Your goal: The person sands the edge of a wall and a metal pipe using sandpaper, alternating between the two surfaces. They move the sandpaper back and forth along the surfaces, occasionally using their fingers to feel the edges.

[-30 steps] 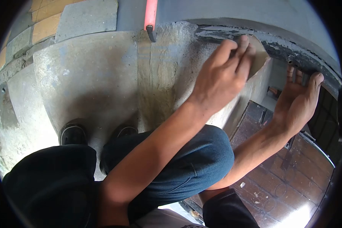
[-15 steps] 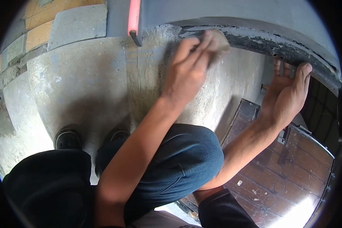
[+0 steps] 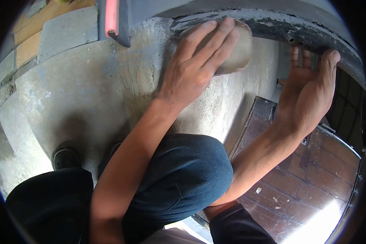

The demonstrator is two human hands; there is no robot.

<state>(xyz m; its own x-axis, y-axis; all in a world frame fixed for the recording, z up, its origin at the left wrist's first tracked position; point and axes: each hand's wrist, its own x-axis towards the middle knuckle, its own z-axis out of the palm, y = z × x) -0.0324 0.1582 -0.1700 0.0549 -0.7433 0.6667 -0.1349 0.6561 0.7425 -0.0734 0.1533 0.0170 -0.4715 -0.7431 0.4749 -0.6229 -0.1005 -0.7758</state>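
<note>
So compared to half a second back, the left hand (image 3: 195, 67) sits higher and a bit more to the right in the frame, and the tan, rounded sheet of sandpaper (image 3: 235, 52) under it shows way more of itself now, sticking out past the fingertips toward the right. The red bar with the dark tip (image 3: 112, 18) has slid further toward the upper left too, so the head has tipped a little. The right hand (image 3: 307, 95) is in about the same place as before, just bigger in the frame.

Left hand: fingers laid flat and together, pressing the sandpaper against the dark, scuffed curved rim (image 3: 272, 24) at the top centre. Right hand: open, palm up, fingers hooked under that same rim at the upper right, thumb resting on its edge.

Surface-wise, the person is crouched on a rough grey concrete ledge (image 3: 77, 93) that fills the left and centre. It's stained and streaky, with a vertical seam. Yellowish tiles (image 3: 28, 49) peek in at the far upper left. Lower right, well below the ledge, there's a brown patterned floor (image 3: 309, 179) with a bright glare patch.

The rim looks chalky, with whitish scraped patches. Blue denim knee (image 3: 187, 171) sits in the middle, and a dark shoe (image 3: 65, 158) is at lower left.
</note>
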